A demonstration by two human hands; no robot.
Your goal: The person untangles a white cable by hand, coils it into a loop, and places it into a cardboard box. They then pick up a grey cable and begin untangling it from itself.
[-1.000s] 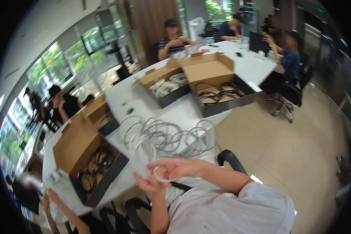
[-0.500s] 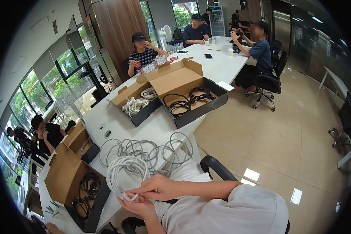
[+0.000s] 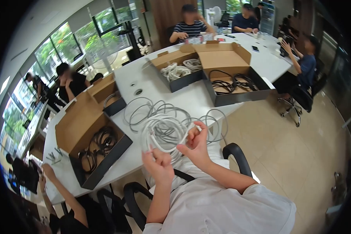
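A coiled white cable is held up over the table's near edge, between my two hands. My left hand has its fingers wrapped round the lower left of the coil. At the coil's right side, my right hand grips it between curled fingers and thumb. Loose loops of grey cable lie behind and to the right of the coil, partly hidden by it.
Open boxes stand on the white table: one with black cables at left, one with white cables, one with black cables. A co-worker's arms are at lower left; other people sit beyond.
The view has swung left, so things appear further right. My hands have moved apart, from together at the coil's bottom to its two sides, and the coil is spread between them.
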